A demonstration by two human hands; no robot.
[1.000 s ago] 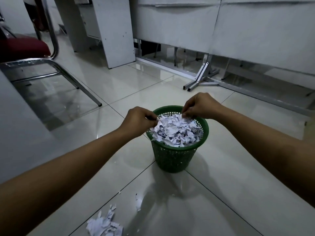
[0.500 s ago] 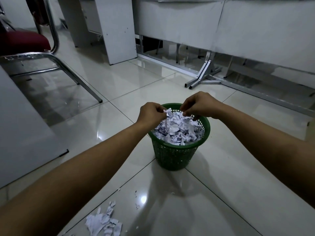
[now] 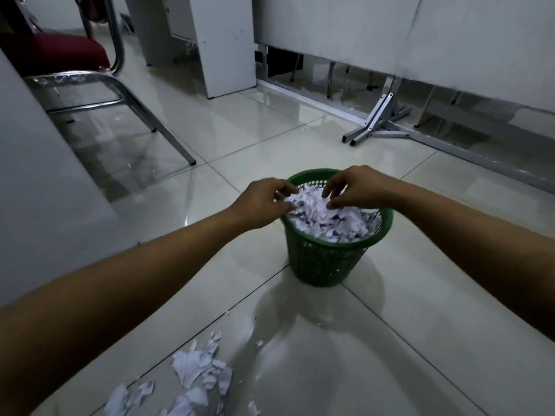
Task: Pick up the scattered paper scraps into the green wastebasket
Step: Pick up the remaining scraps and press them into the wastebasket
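Observation:
The green wastebasket stands on the tiled floor, heaped to the rim with white paper scraps. My left hand rests at its left rim, fingers curled against the heap. Above the far side of the heap, my right hand hovers with fingers spread apart and tips touching the paper. A pile of loose scraps lies on the floor at the bottom left, near me, with a few tiny bits between it and the basket.
A red-seated chair with chrome legs stands at the left. A white panel runs along the left edge. White desks with metal feet line the back and right.
Both hands have lowered onto the heap in the basket, and my right hand's fingers have spread apart. The view has tilted down, showing more of the floor scraps.

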